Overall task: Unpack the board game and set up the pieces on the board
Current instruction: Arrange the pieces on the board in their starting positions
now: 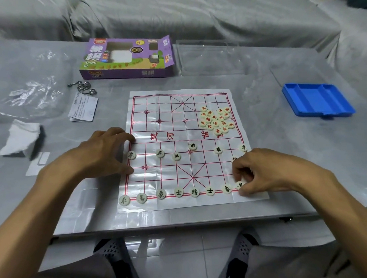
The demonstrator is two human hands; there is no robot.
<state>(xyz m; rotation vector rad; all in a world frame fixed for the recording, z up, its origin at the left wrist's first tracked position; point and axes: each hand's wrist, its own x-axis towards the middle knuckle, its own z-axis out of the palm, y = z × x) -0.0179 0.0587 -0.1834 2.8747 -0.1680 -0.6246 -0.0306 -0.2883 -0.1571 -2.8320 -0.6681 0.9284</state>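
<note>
R hand [262, 173] is at the near-right corner of the board [185, 151], thumb and fingertips pinching a black-lettered disc [240, 185] just beside the elephant piece [227, 189]; fingers curled round it, disc still touching or nearly on the sheet. L hand [103, 155] lies flat-ish on the board's left edge, fingers spread and relaxed, holding nothing, prob. pinning the thin sheet down.

Step in hand, as I read it: filling the near back rank w/ black. 7 pieces sit along it already, chariot [124, 200] at far left through to the elephant; the pinched one looks like the horse, so the right chariot is still to come. Soldier row has approx. 5 discs, 1 [176, 156] off its crossing, plus a loose cannon [192, 146] and another disc half hidden under R hand. Next move calls for seating the disc squarely on the line crossing, character upright toward the player, w/o dragging the sheet.

Board's long axis runs away from the player, river text across the middle. Red pile [216, 120] sits unsorted on the far-right half. Purple box [126, 57], blue tray [317, 99] and leaflet [83, 108] lie off the board.
</note>
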